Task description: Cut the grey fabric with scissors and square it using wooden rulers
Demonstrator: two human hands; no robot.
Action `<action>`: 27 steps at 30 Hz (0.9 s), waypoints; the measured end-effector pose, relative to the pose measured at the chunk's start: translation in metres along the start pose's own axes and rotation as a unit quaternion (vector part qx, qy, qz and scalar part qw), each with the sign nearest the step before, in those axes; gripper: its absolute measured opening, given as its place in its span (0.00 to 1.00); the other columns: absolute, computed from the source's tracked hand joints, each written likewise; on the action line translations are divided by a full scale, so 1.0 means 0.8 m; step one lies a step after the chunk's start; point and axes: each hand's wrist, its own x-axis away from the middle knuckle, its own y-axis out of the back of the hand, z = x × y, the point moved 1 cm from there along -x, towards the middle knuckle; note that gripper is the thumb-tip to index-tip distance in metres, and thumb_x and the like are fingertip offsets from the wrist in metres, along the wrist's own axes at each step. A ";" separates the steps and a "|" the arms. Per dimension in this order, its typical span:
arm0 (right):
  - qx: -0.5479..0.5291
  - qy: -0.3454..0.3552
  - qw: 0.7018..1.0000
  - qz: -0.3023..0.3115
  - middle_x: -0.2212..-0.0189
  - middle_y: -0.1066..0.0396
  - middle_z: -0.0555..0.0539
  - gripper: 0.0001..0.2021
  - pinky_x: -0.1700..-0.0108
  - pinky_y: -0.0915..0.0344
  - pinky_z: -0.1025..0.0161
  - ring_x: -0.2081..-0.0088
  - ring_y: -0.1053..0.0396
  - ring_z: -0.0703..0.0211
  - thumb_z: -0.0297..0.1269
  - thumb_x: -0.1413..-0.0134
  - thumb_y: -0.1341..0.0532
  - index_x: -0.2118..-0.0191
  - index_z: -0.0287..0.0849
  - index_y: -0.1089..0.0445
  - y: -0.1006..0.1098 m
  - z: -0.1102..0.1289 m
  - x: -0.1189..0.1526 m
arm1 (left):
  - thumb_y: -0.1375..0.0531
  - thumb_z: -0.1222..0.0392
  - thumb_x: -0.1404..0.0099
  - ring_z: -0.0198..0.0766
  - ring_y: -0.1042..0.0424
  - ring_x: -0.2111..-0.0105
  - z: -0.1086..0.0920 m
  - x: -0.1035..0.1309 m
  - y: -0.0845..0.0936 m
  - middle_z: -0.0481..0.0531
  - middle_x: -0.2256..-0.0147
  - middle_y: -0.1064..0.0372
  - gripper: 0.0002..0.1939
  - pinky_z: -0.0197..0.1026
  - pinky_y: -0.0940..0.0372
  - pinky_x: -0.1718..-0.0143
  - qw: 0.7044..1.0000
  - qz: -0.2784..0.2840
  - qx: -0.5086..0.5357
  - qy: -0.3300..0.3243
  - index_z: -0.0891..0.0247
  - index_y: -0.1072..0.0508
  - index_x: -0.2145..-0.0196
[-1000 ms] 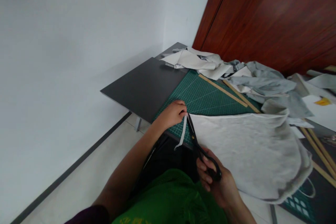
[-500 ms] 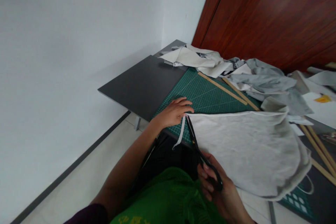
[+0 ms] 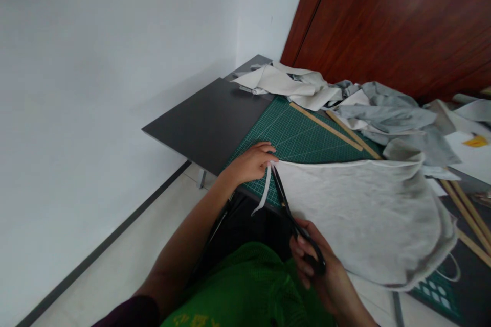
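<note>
A pale grey-white cloth (image 3: 356, 209) lies across the table's front edge, with part of it hanging over. My left hand (image 3: 253, 162) pinches its left corner, thumb and fingers closed on the edge. From that corner a narrow white strip (image 3: 264, 191) dangles down. My right hand (image 3: 318, 260) grips a pair of black scissors (image 3: 286, 204), fingers in the handle loops. The blades point away from me, their tips at the cloth's left edge beside the strip, close to my left fingers. The blades look nearly closed.
A green cutting mat (image 3: 303, 133) covers part of the dark grey table (image 3: 207, 117). Two wooden strips (image 3: 326, 126) lie on it. Crumpled cloth pieces (image 3: 383, 107) are heaped along the back, before a reddish-brown wooden panel (image 3: 402, 20). More wooden strips (image 3: 466, 214) lie at right.
My left hand's fingers have curled in a little at the corner. The scissors and cloth edge have shifted up very slightly; the strip still hangs from the corner.
</note>
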 end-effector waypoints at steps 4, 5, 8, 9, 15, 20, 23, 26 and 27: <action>0.007 -0.002 1.000 0.018 0.74 0.43 0.59 0.27 0.84 0.49 0.72 0.81 0.53 0.71 0.54 0.50 0.27 0.49 0.50 0.32 -0.002 0.008 -0.004 | 0.42 0.77 0.34 0.47 0.26 0.41 0.007 -0.001 -0.004 0.58 0.47 0.23 0.20 0.54 0.31 0.38 0.999 -0.025 0.030 0.009 0.59 0.15 0.56; 0.009 -0.002 1.000 0.022 0.74 0.43 0.60 0.26 0.85 0.49 0.72 0.81 0.53 0.71 0.54 0.50 0.27 0.49 0.50 0.32 -0.003 0.010 -0.005 | 0.42 0.77 0.34 0.47 0.26 0.41 0.008 -0.001 -0.005 0.58 0.47 0.22 0.19 0.54 0.31 0.38 0.999 -0.026 0.033 0.010 0.59 0.15 0.57; 0.017 -0.004 1.000 0.024 0.74 0.42 0.60 0.26 0.85 0.48 0.72 0.81 0.54 0.71 0.54 0.49 0.28 0.49 0.50 0.33 -0.004 0.016 -0.006 | 0.43 0.79 0.36 0.46 0.27 0.39 0.012 -0.001 -0.006 0.58 0.45 0.23 0.22 0.52 0.31 0.37 0.999 -0.027 0.036 0.010 0.60 0.15 0.56; 0.020 -0.004 0.999 0.024 0.74 0.42 0.60 0.26 0.85 0.48 0.72 0.81 0.54 0.71 0.54 0.49 0.27 0.49 0.50 0.33 -0.003 0.017 -0.006 | 0.44 0.80 0.37 0.46 0.28 0.38 0.013 -0.001 -0.006 0.58 0.45 0.23 0.23 0.52 0.31 0.37 0.999 -0.028 0.037 0.010 0.60 0.15 0.56; 0.023 -0.010 0.999 0.028 0.74 0.42 0.60 0.26 0.85 0.47 0.71 0.81 0.53 0.71 0.54 0.49 0.28 0.49 0.49 0.33 -0.001 0.023 -0.014 | 0.43 0.78 0.35 0.44 0.25 0.42 0.011 -0.004 -0.006 0.57 0.49 0.20 0.19 0.51 0.31 0.37 0.998 -0.043 0.039 0.002 0.62 0.16 0.60; 0.025 -0.003 0.999 0.030 0.74 0.42 0.60 0.27 0.85 0.45 0.71 0.81 0.52 0.71 0.55 0.49 0.27 0.49 0.49 0.33 -0.005 0.024 -0.022 | 0.42 0.77 0.35 0.42 0.24 0.46 0.007 -0.007 -0.001 0.53 0.53 0.20 0.17 0.50 0.32 0.36 0.998 -0.039 0.044 -0.004 0.60 0.16 0.62; 0.033 0.001 0.999 0.029 0.74 0.41 0.60 0.27 0.85 0.45 0.71 0.82 0.51 0.71 0.54 0.49 0.27 0.48 0.48 0.33 -0.005 0.026 -0.022 | 0.43 0.76 0.35 0.43 0.24 0.48 0.008 -0.009 0.000 0.54 0.55 0.20 0.17 0.49 0.31 0.39 0.998 -0.034 0.045 -0.004 0.61 0.17 0.62; 0.047 -0.001 0.998 0.033 0.74 0.40 0.60 0.28 0.85 0.43 0.71 0.82 0.48 0.72 0.53 0.49 0.27 0.47 0.48 0.33 -0.004 0.030 -0.020 | 0.43 0.76 0.36 0.43 0.24 0.51 0.010 -0.011 0.000 0.54 0.58 0.21 0.16 0.47 0.31 0.42 0.998 -0.018 0.051 -0.011 0.62 0.17 0.63; 0.051 -0.004 0.998 0.034 0.74 0.40 0.60 0.28 0.85 0.43 0.71 0.82 0.48 0.72 0.53 0.49 0.27 0.47 0.47 0.33 -0.003 0.032 -0.019 | 0.43 0.76 0.36 0.43 0.24 0.51 0.011 -0.012 0.000 0.55 0.58 0.21 0.16 0.47 0.31 0.42 0.998 -0.015 0.052 -0.013 0.62 0.17 0.63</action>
